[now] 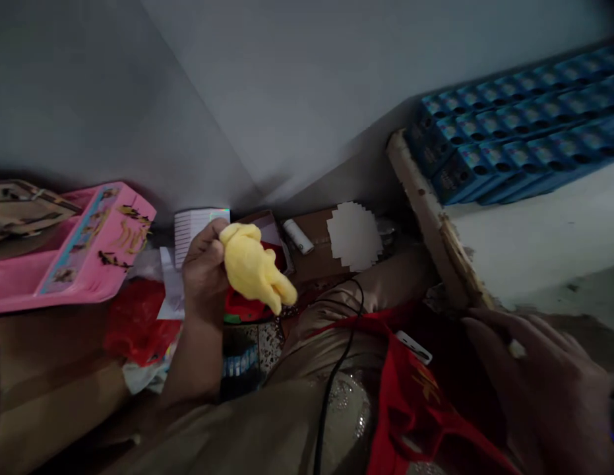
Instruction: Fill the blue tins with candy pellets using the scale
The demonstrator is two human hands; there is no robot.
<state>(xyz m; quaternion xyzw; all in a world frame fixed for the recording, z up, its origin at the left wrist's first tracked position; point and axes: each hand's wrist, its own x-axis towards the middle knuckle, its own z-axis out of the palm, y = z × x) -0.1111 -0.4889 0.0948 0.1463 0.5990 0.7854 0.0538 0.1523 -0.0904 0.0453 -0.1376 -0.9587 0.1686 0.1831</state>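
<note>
My left hand [205, 260] is raised in the middle of the view, its thumb and fingers closed on one end of a small yellow plush toy [252, 267]. The toy is soft and rounded, with short stubs, and points down to the right. On the right, my right hand [549, 376] lies over the corner of a worn white tabletop [539, 244], fingers stretched out and somewhat dim. A small pale spot, perhaps a ring, shows on one finger. Below the toy, a red item [245, 307] with a green edge is partly hidden.
Several rows of blue boxes [514, 132] stand on the tabletop. A pink tray [109, 264], red plastic bag [141, 320] and cardboard box [59, 409] are on the left. Lined paper [190, 227], a white cylinder [297, 236] and a jagged-edged white disc [355, 236] lie ahead. A black cable [331, 382] crosses my lap.
</note>
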